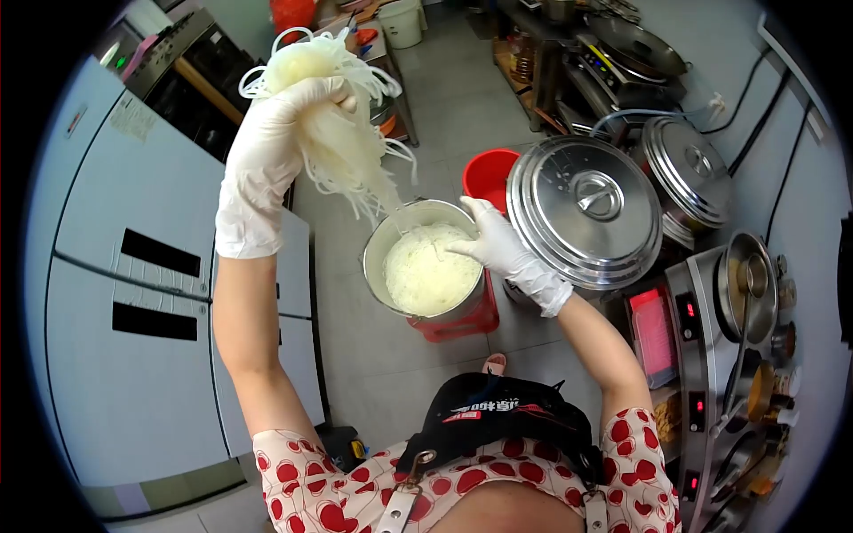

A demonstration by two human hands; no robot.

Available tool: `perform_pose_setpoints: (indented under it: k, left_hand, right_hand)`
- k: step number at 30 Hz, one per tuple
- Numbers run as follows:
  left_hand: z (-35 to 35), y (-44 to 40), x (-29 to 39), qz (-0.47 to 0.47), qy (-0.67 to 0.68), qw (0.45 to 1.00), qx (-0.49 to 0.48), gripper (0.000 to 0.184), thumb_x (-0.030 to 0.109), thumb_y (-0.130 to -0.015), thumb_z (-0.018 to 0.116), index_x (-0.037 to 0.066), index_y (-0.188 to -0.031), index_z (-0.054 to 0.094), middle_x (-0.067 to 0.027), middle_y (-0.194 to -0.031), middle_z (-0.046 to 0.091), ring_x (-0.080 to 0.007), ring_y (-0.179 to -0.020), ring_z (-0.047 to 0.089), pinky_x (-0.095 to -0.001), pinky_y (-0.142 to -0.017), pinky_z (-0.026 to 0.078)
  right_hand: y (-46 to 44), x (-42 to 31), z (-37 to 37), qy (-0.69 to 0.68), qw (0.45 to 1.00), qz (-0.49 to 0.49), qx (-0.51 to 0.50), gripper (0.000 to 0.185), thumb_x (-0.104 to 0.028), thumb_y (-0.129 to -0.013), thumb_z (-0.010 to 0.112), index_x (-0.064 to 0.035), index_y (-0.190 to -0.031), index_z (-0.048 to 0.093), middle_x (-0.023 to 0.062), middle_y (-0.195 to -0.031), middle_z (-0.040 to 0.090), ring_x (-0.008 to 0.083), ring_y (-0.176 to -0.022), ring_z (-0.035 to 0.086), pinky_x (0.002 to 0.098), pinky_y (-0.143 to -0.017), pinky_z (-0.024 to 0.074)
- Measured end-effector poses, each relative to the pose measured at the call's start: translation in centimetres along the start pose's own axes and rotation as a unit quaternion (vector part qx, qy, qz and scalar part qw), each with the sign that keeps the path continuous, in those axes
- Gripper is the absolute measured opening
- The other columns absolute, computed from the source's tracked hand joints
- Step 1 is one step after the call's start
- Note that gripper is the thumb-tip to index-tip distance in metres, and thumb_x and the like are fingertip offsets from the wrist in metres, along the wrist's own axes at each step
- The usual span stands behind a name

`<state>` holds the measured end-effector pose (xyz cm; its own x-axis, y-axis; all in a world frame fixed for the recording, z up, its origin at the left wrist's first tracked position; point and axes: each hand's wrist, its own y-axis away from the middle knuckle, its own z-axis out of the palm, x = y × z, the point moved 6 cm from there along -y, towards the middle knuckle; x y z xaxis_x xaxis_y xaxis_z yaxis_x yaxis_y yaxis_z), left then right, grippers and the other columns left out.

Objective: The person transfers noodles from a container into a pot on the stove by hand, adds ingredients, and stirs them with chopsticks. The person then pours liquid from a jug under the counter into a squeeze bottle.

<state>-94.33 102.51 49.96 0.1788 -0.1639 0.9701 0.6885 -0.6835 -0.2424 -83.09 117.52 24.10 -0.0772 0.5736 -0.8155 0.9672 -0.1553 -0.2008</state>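
A large bunch of white noodles hangs from my left hand, which is gloved, raised at the upper left and closed round it. The strands dangle just above the rim of a metal pot. More pale noodles fill much of that pot, which rests on a red stool. My right hand, also gloved, is over the pot's right rim with its fingers apart and nothing held in them.
Right of the pot are a red bucket and a large lidded pot. A counter with cookers and pans lines the right side. Refrigerator doors stand at the left. A white bucket is at the back.
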Motion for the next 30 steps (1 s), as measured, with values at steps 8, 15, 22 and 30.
perform_pose_setpoints:
  k: [8, 15, 22, 30]
  left_hand:
    - [11.9, -0.2, 4.4, -0.018, 0.086, 0.990, -0.114, 0.017, 0.007, -0.082, 0.065, -0.002, -0.097, 0.062, -0.0100, -0.085, 0.066, -0.0194, -0.078, 0.066, -0.0330, -0.076, 0.054]
    - [23.2, 2.0, 7.8, 0.034, 0.071, 0.986, -0.148, 0.025, 0.009, -0.086, 0.064, -0.004, -0.107, 0.061, -0.0106, -0.095, 0.067, -0.0212, -0.083, 0.067, -0.0334, -0.079, 0.054]
    - [39.1, 5.7, 8.4, 0.003, 0.126, 0.965, -0.231, 0.032, 0.012, -0.087, 0.062, -0.005, -0.113, 0.058, -0.0106, -0.103, 0.066, -0.0207, -0.091, 0.064, -0.0338, -0.085, 0.052]
    - [62.1, 9.1, 9.2, -0.021, 0.243, 0.851, -0.465, 0.026, 0.011, -0.091, 0.058, -0.004, -0.112, 0.059, -0.0117, -0.105, 0.066, -0.0220, -0.096, 0.065, -0.0352, -0.087, 0.054]
  right_hand:
    - [2.4, -5.6, -1.4, -0.299, 0.953, 0.006, -0.055, 0.063, -0.024, -0.078, 0.073, 0.0027, -0.128, 0.048, 0.0144, -0.097, 0.064, 0.0216, -0.083, 0.058, 0.0328, -0.079, 0.0482]
    - [15.2, -8.9, -15.9, -0.221, 0.973, 0.063, -0.015, 0.022, -0.020, -0.093, 0.054, -0.0002, -0.092, 0.063, 0.0055, -0.072, 0.063, 0.0106, -0.059, 0.056, 0.0265, -0.058, 0.0459]
    - [32.9, -16.1, -34.3, -0.281, 0.950, 0.029, 0.131, 0.031, -0.025, -0.096, 0.047, 0.0011, -0.087, 0.062, 0.0082, -0.070, 0.063, 0.0111, -0.055, 0.057, 0.0219, -0.047, 0.0449]
    - [49.4, -18.8, -50.9, -0.010, 0.929, 0.035, 0.369, 0.030, -0.027, -0.097, 0.051, 0.0006, -0.095, 0.062, 0.0088, -0.079, 0.064, 0.0155, -0.065, 0.063, 0.0264, -0.058, 0.0515]
